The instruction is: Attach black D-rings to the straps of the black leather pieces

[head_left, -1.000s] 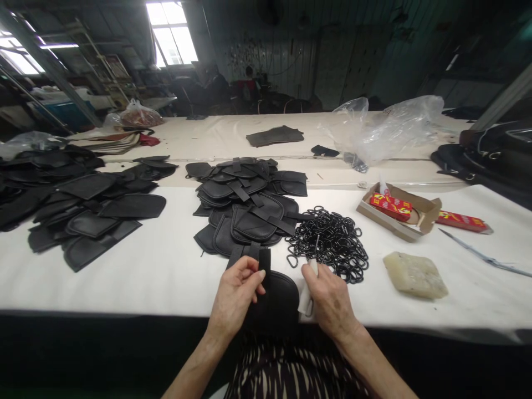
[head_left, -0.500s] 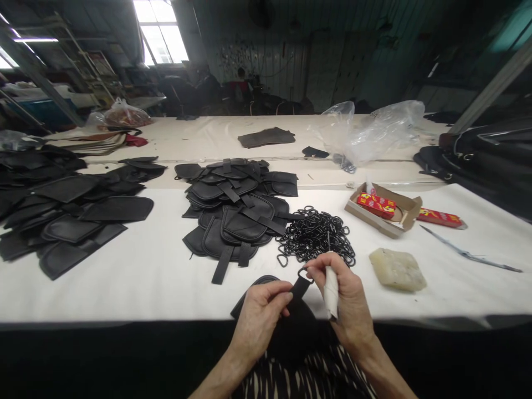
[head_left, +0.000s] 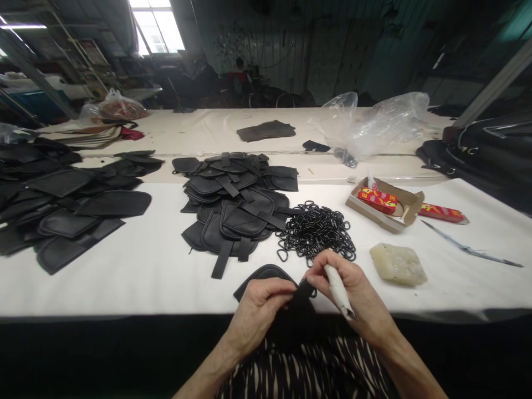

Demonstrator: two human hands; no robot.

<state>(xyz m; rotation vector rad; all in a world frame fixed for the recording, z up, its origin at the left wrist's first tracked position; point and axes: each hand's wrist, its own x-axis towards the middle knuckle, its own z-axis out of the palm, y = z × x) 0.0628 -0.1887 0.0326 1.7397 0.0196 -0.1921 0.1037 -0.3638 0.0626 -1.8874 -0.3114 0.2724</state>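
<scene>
At the table's front edge, my left hand [head_left: 261, 307] pinches the strap of a black leather piece [head_left: 266, 272]. My right hand [head_left: 347, 285] closes on the strap's end, where part of a black D-ring [head_left: 313, 292] shows beside the fingertips. A white-wrapped tool handle [head_left: 338, 289] also rests in my right hand, between thumb and palm. Just beyond the hands lies a heap of black D-rings [head_left: 318, 230]. To its left is a pile of black leather pieces with straps [head_left: 236, 213].
More black leather pieces [head_left: 75, 216] are stacked at the left. On the right are an open cardboard box [head_left: 374, 220] with red packets, a yellowish block [head_left: 398, 265] and a thin pointed tool [head_left: 469, 249]. Clear plastic bags [head_left: 382, 130] lie behind; a person [head_left: 240, 75] is in the background.
The strap end has folded over the D-ring, which is now mostly covered by my right fingers. The wrapped handle has tilted to the right. The camera view has shifted slightly.
</scene>
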